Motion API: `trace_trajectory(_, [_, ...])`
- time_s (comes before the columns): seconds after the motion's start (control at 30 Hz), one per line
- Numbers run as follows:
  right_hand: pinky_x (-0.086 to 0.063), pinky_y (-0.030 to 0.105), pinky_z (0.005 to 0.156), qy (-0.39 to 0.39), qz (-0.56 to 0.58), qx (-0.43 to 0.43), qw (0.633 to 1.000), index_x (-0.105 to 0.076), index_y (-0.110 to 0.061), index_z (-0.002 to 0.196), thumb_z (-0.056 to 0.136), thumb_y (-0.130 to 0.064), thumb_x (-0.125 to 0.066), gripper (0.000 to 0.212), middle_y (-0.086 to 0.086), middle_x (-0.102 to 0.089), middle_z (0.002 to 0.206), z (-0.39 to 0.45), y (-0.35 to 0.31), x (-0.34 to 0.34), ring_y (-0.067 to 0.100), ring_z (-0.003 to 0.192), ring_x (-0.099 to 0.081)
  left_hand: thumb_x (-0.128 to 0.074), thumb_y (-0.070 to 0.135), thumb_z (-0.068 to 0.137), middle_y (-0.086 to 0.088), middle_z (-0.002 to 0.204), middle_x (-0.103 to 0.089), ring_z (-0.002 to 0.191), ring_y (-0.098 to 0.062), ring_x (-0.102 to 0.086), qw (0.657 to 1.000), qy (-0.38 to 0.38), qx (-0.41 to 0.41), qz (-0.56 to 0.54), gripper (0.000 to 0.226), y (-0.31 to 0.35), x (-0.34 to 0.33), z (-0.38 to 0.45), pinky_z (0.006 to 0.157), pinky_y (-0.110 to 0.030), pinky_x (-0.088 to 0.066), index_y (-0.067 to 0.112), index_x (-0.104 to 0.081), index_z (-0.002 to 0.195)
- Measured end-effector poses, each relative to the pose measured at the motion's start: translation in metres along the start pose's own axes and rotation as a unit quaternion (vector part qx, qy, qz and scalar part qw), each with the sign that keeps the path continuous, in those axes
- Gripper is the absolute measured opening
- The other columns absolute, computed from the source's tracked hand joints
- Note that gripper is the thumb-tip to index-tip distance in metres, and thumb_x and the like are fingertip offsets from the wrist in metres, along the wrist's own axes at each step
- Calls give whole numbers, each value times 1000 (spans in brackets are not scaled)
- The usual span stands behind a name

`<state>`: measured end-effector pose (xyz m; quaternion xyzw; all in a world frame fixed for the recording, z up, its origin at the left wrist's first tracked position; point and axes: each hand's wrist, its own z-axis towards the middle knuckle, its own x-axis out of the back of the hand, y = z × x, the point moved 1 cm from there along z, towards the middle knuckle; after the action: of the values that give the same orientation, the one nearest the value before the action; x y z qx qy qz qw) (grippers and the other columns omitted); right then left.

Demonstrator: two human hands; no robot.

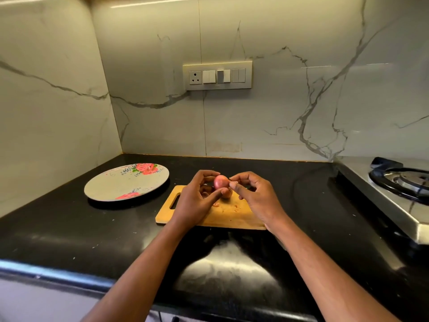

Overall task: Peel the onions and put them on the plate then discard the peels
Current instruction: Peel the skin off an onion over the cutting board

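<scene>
A: Where is the onion [220, 181]?

B: Held up just above the board [228, 214], between both hands. The left hand [197, 199] grips it: thumb along its lower front, the other fingers [205, 174] curled over the top and far side. The skin that shows is pinkish red and smooth.

A: And the right hand [257, 196]?

B: Its thumb and forefinger are pressed together at the onion's right side, pinching at the skin there. Whether a strip of peel is actually between them is too small to tell. The remaining fingers are curled loosely underneath.

A: Anything else on the board?

B: A second onion [228, 194], brownish, sits on the wood just below the held one, partly hidden by the left thumb. A few scraps of peel [216, 204] lie near it. The board is pale wood with a slot handle at its left end, and it lies flat on the black surface [69, 228].

A: The plate [120, 184]?

B: To the left of the board, apart from it, on the same surface. It is grey with red roses at its far and near rims. Nothing lies on it.

A: What surrounds that?

B: Marble-look wall tiles behind, with a switch panel [217, 75] set in them. At the far right, a steel stove [399, 189] with a black burner ring, well apart from the board.
</scene>
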<state>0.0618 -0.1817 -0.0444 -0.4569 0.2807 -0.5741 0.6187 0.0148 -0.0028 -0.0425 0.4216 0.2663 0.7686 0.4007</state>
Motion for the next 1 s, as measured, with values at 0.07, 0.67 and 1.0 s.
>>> trace_trajectory(0.07, [-54, 24, 76, -10, -30, 9, 999, -74, -33, 104, 88, -28, -78, 17, -11, -75, 99, -1, 1, -1, 6, 88, -68, -76, 33, 86, 13, 117, -65, 105, 1, -65, 1000, 4, -3, 11, 48, 0, 1, -1, 92, -23, -56, 25, -55, 128])
trace_trajectory(0.67, [-45, 21, 69, 46, -182, 95, 978, -72, -19, 84, 87, -23, -78, 8, -8, -63, 92, -6, -1, 1, 8, 84, -58, -74, 38, 82, 13, 117, -61, 102, 0, -60, 998, -32, -4, 49, 56, 4, -2, -3, 82, -10, -47, 27, -54, 133])
trace_trajectory(1.0, [-40, 17, 68, 6, -134, -3, 991, -70, -20, 96, 99, -27, -63, 11, -11, -64, 87, -6, -2, 2, 4, 81, -56, -84, 22, 78, 20, 116, -62, 106, 5, -60, 999, -27, -13, 20, 53, 2, -1, -2, 88, -17, -50, 39, -55, 119])
